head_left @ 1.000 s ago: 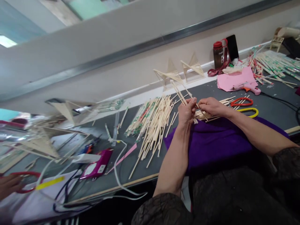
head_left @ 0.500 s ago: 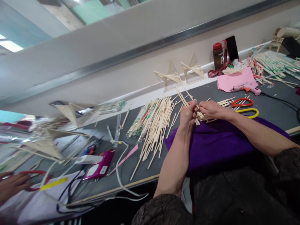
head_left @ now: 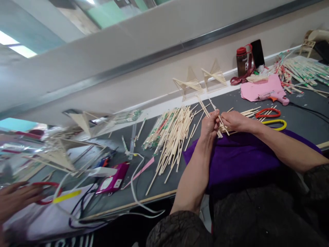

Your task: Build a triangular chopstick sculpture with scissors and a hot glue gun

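Observation:
My left hand [head_left: 210, 124] is closed around a few pale wooden sticks [head_left: 204, 106] that slant up and away from it. Right beside it, my right hand [head_left: 231, 120] has its fingers pressed together at the same sticks; what lies between these fingertips is too small to tell. Both hands are above the near edge of a purple cloth [head_left: 239, 164]. Several loose sticks [head_left: 248, 112] lie behind my right hand. A large pile of sticks [head_left: 177, 133] spreads on the grey table [head_left: 159, 187] left of my left hand.
Scissors with red [head_left: 268, 112] and yellow handles, a pink glue gun [head_left: 276, 97], pink paper [head_left: 275, 84] and a bottle [head_left: 241, 61] are at right. Two stick models [head_left: 189, 84] stand by the wall. At far left are another person's hand [head_left: 19, 199], cables and a magenta packet [head_left: 114, 178].
The view has shifted slightly, so most things appear a little further right. My hands stay close together at the sticks, and one stick by my right hand now shows more of its lower end.

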